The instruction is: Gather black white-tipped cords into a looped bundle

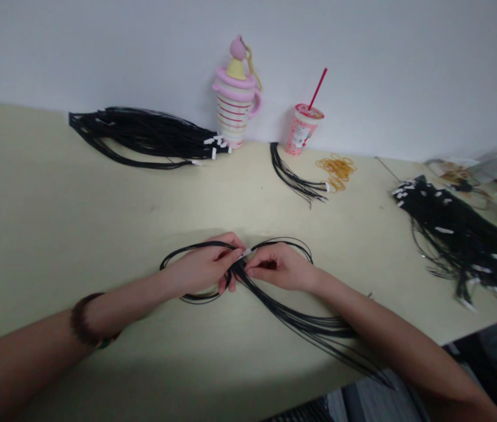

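A bundle of thin black cords (301, 319) lies on the pale table (55, 223), looped into two loops near the middle, its tails trailing toward the front right edge. My left hand (202, 269) is closed, pinching the bundle where the loops meet. My right hand (277, 266) is closed on the same spot from the other side. A small white tip (247, 252) shows between the fingers of both hands. A dark bead bracelet (84, 319) sits on my left wrist.
A big pile of black cords with white tips (143, 135) lies at the back left, another pile (455, 228) at the right. A small cord bundle (295, 179), orange rubber bands (337, 168), a pink striped mug (235, 105) and a cup with a red straw (303, 126) stand by the wall.
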A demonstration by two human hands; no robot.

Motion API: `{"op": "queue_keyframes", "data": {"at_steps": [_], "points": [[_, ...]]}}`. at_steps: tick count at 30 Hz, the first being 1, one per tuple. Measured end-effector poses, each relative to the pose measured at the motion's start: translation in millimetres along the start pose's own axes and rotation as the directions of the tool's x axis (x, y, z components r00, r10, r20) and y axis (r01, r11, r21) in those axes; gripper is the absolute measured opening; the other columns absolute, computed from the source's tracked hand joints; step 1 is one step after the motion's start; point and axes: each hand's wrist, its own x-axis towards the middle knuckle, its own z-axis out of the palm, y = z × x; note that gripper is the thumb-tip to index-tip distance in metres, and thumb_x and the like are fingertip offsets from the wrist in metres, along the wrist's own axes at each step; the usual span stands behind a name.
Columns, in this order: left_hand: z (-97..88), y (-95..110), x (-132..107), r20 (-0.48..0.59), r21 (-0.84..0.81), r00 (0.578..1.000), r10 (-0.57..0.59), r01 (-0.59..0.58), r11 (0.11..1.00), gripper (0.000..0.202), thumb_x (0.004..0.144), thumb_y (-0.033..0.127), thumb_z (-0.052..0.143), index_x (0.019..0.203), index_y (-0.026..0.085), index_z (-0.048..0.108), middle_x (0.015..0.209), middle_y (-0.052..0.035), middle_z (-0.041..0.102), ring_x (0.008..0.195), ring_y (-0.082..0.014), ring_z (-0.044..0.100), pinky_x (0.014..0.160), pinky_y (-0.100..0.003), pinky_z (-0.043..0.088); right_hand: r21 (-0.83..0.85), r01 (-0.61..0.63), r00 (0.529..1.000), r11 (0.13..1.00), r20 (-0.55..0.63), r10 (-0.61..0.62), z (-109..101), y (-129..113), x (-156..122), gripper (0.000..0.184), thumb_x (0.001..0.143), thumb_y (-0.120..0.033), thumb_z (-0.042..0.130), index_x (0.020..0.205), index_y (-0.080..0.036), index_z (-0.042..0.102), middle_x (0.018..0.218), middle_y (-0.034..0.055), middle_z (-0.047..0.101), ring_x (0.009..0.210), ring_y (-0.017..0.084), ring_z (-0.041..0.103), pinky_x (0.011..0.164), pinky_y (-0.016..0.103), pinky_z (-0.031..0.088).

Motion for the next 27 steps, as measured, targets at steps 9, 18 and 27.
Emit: {"op": "queue_keyframes", "data": {"at_steps": [9, 18, 27], "points": [[-0.5, -4.8, 2.3, -0.007, -0.001, 1.0, 0.026, -0.026, 1.0, 0.022, 0.086, 0.042, 0.035, 0.087, 0.021, 0.041, 0.051, 0.0054, 0.055, 0.039, -0.0088, 0.05, 0.038, -0.017, 0.039, 0.055, -0.077, 0.997, 0.996, -0.006, 0.077, 1.4, 3.4, 1.8, 0.019, 0.076, -0.025, 0.054, 0.08, -0.01, 0.065, 0.07, 0.0016, 0.062, 0.058, 0.005, 0.049, 0.057, 0.015, 0.039], [0.2, -3.3, 2.0, -0.013, 0.015, 1.0, 0.023, -0.023, 1.0, 0.022, 0.085, 0.042, 0.035, 0.087, 0.02, 0.04, 0.051, 0.0052, 0.055, 0.038, -0.0087, 0.05, 0.037, -0.016, 0.038, 0.042, -0.054, 0.998, 0.998, -0.016, 0.055, 1.1, -0.9, 1.6, 0.019, 0.074, -0.026, 0.057, 0.079, -0.01, 0.067, 0.068, 0.0018, 0.061, 0.057, 0.005, 0.047, 0.056, 0.015, 0.037], [-0.1, -6.2, 2.6, -0.018, -0.003, 0.999, 0.028, -0.028, 1.0, 0.021, 0.086, 0.041, 0.035, 0.085, 0.02, 0.039, 0.048, 0.0056, 0.054, 0.037, -0.0079, 0.049, 0.037, -0.015, 0.037, 0.038, -0.142, 0.99, 0.989, -0.01, 0.142, 7.7, -3.6, 4.8, 0.018, 0.072, -0.022, 0.05, 0.069, -0.009, 0.062, 0.056, -0.0029, 0.048, 0.049, 0.002, 0.034, 0.048, 0.014, 0.029]]}}
